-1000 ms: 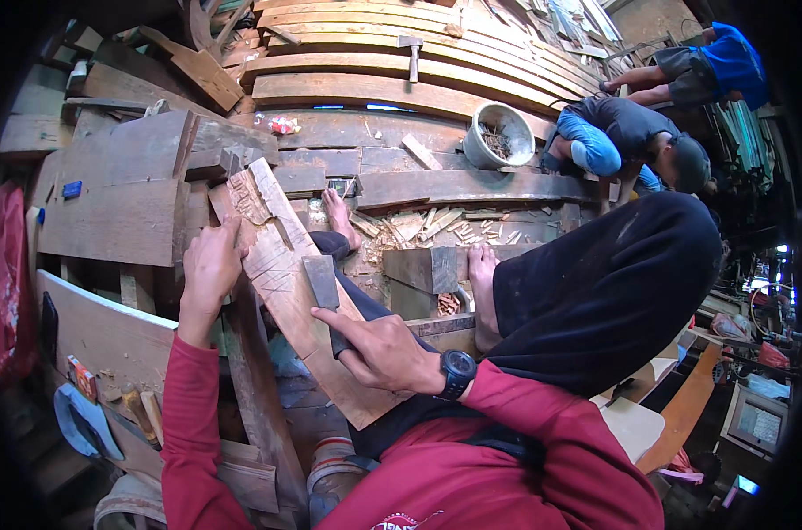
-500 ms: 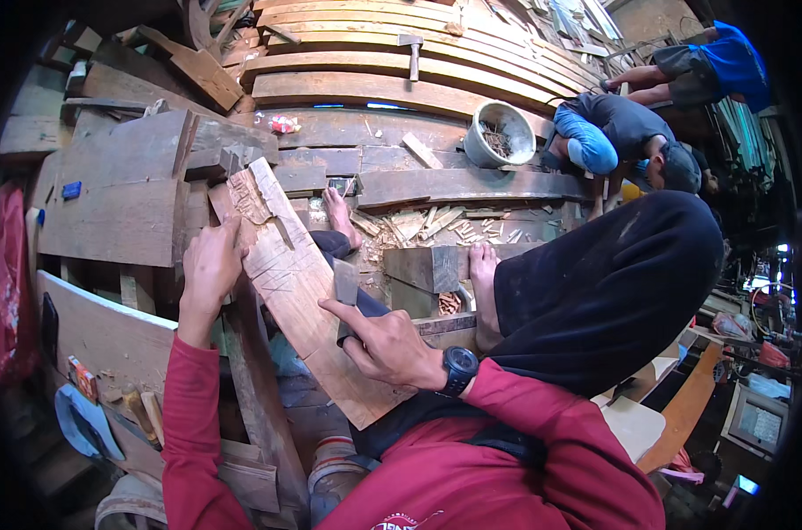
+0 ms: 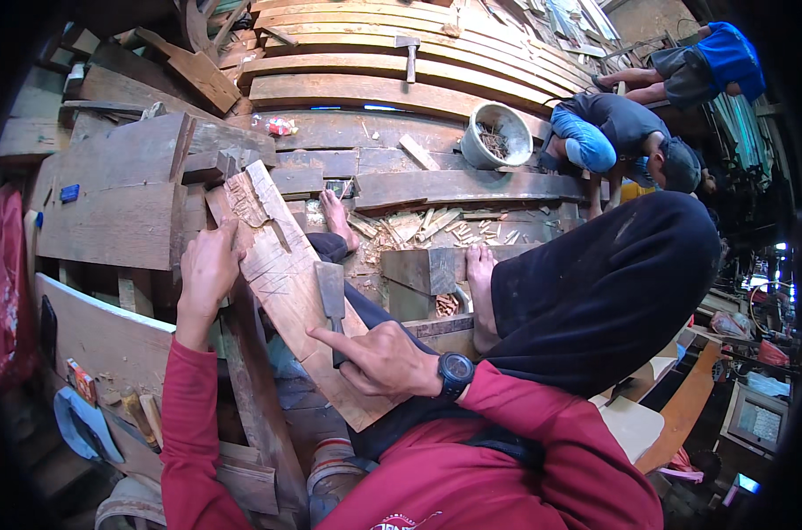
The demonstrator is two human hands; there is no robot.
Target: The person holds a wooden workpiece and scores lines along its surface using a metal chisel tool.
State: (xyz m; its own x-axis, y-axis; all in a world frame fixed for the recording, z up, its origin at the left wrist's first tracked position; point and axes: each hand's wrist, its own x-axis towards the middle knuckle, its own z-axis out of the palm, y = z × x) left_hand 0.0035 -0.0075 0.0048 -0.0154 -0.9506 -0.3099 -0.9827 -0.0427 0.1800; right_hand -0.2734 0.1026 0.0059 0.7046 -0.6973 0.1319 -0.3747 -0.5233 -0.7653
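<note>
The plank (image 3: 299, 300) slants across your lap, its near end by your thigh and its far end, chiselled into a rough hollow beside a narrow slot, up by a stack of timber. Dark lines are drawn below that slot. Over the plank's middle you have a broad-bladed chisel (image 3: 331, 291), blade pointing away from you. Your right hand (image 3: 385, 358) is closed round its dark handle, index finger stretched out near the base of the blade. Your left hand (image 3: 208, 269) is half curled against the plank's left edge, index finger pointing toward the hollow; you cannot tell how far its other fingers close underneath. Beyond the plank, wood chips (image 3: 410, 226) litter the floor near your bare feet. Farther off stand a grey bucket (image 3: 500, 117) and a hammer (image 3: 410, 64) lying on long boards, with a crouching co-worker (image 3: 626, 124) at right.
</note>
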